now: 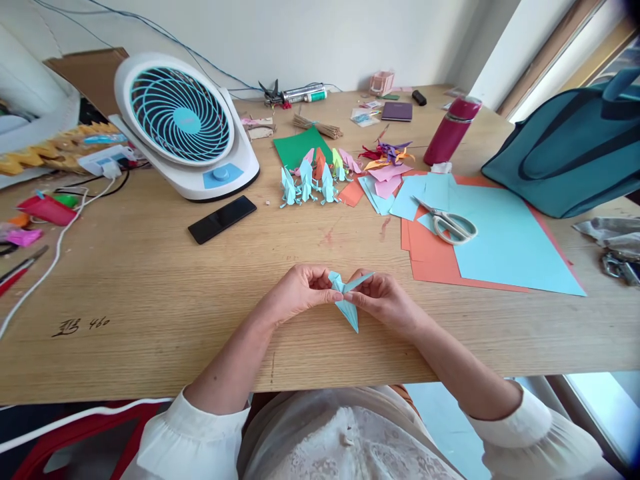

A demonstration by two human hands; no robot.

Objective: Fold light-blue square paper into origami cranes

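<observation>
A partly folded light-blue origami piece (350, 313) is held near the front of the table, with one long point hanging down and a narrow strip sticking up to the right. My left hand (311, 288) pinches it from the left, thumb at its middle. From the other side my right hand (383, 297) pinches it too, and the thumbs nearly meet. Some of the fingertips are hidden behind the paper. Beyond the hands stand several finished folded paper figures (327, 185) in blue, pink, orange and green.
White-handled scissors (455, 228) lie on light-blue sheets (515, 240) over orange paper (435, 267) at right. A black phone (223, 220) and a fan (187, 120) are at left. A maroon bottle (450, 133) and a teal bag (565, 147) stand at the back right.
</observation>
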